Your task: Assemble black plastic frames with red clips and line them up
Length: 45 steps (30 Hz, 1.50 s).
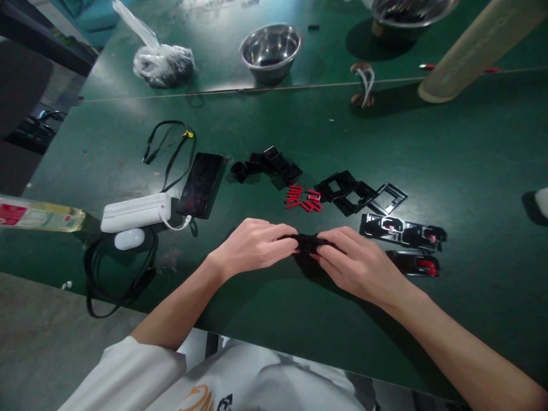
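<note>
A small black part [309, 244] is held level between my two hands, above the green table [265, 302]. My left hand [257, 244] pinches its left end, and my right hand [357, 260] grips its right end. Just beyond lie several small red pieces [303, 198]. Black block-like parts [278, 162] sit behind those, with black square frames [355, 191] to their right. Beside my right hand are black assemblies [402, 231] with red bits inside. Fine detail of the held part is hidden by my fingers.
On the left are a phone [202, 185], a white power bank [137, 212], a white case [129, 239], cables [169, 154] and a bottle [43, 214]. Farther back stand a plastic bag [162, 64], a metal bowl [271, 51] and a beige tube [475, 54].
</note>
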### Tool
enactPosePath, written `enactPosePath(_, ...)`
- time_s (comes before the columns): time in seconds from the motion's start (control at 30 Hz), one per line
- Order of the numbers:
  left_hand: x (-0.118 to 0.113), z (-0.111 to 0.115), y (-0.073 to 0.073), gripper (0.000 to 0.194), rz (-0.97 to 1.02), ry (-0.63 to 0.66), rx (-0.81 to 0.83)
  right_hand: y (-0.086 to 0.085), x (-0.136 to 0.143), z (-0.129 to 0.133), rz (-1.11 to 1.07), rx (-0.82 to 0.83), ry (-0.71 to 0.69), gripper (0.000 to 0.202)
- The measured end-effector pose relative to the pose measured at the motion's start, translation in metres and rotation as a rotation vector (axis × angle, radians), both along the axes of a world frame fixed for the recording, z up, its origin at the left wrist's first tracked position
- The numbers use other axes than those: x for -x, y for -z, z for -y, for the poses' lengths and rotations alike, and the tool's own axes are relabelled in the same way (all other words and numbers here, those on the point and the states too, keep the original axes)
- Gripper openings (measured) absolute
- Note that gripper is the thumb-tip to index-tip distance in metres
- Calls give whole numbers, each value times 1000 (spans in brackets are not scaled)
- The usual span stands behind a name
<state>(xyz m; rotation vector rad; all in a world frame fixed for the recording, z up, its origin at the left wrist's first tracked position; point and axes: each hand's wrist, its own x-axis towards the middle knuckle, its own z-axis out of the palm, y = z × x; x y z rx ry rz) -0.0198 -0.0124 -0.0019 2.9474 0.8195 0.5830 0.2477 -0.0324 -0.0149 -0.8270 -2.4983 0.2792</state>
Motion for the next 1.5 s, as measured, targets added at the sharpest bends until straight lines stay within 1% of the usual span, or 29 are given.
enactPosePath(0.13, -1, -1, -1, 30, 6, -4, -21, -1, 1, 1, 21, -10, 3, 17)
enactPosePath(0.27, -1, -1, -1, 28, 38, 0, -20, 0, 1, 2, 24, -38, -5, 16)
enactPosePath(0.5, -1, -1, 0, 27, 52, -4, 13, 0, 1, 2, 21, -31, -6, 15)
enactPosePath(0.77, 0, -1, 3, 24, 97, 18, 73, 1, 1, 1, -12, -3, -9, 15)
enactPosePath(1.03, -1, -1, 2, 23, 95, 0, 34, 3, 2, -1, -45, -36, -10, 13)
enactPosePath(1.23, -4, 0, 6, 20, 125, -2, -13, 3, 0, -1, -59, -53, -6, 10)
enactPosePath(1.5, -5, 1, 5, 21, 130, 6, -27, 3, -1, 0, -73, -67, -12, 15)
